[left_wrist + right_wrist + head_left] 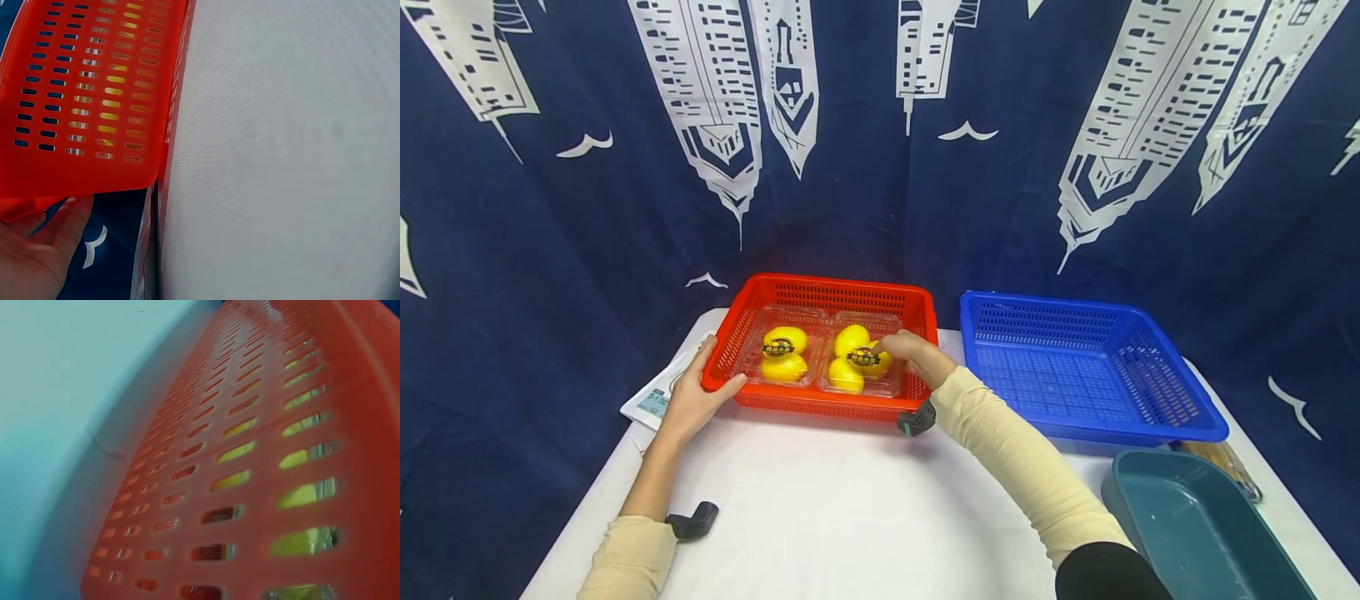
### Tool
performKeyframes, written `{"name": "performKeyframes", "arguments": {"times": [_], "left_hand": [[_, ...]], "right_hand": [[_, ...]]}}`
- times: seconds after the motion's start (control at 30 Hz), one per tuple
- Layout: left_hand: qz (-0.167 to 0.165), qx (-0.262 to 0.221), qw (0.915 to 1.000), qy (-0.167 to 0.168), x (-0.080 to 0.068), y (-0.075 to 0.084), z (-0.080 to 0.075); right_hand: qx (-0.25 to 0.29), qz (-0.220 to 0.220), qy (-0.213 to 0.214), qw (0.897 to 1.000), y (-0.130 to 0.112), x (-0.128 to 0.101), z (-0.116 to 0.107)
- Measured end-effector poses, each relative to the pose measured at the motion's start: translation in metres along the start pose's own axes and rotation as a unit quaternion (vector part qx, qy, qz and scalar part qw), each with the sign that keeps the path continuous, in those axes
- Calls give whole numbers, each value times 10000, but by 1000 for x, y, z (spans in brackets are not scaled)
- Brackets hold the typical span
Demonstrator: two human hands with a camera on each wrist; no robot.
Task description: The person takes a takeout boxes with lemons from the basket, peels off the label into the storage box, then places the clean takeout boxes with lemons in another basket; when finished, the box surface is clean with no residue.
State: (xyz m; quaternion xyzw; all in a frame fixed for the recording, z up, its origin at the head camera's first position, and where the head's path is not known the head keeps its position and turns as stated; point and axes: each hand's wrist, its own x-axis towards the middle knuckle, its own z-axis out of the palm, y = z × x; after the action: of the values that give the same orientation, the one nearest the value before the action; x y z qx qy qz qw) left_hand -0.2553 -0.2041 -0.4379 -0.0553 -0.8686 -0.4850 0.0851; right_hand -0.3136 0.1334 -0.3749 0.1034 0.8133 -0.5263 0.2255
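A red basket [820, 406] holds two clear plastic clamshell boxes of yellow lemons. The left box [748, 358] and the right box [891, 387] lie side by side, each with a dark label on its lid. My left hand [696, 400] holds the basket's left end, thumb at the front corner; in the left wrist view its fingers reach beneath the rim. Over the right box, my right hand [917, 354] touches the lid near the label with its fingertips. Its thumb and other fingers are mostly hidden. The right wrist view shows the basket's slotted side [262, 444] with lemons behind it.
A blue basket [1045, 367] stands to the right of the red one. Nearer on the right is a teal tub [1210, 525], with a brownish packet [1221, 458] behind it. A white scale [651, 404] with a display sits at the left. Dark patterned cloth [865, 200] hangs behind the white table.
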Motion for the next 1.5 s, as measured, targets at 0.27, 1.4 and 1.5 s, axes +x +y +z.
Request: {"name": "performKeyframes", "arguments": {"times": [0.27,1.4,1.5], "left_hand": [[-28,68,10000,4,-1,0,1],[-49,30,10000,-17,-1,0,1],[-51,12,10000,-27,-1,0,1]], "right_hand": [[342,54,81,9994,1,1,0],[388,146,-151,9990,-8,-8,-9],[221,71,-126,9997,-10,-12,-12]]}}
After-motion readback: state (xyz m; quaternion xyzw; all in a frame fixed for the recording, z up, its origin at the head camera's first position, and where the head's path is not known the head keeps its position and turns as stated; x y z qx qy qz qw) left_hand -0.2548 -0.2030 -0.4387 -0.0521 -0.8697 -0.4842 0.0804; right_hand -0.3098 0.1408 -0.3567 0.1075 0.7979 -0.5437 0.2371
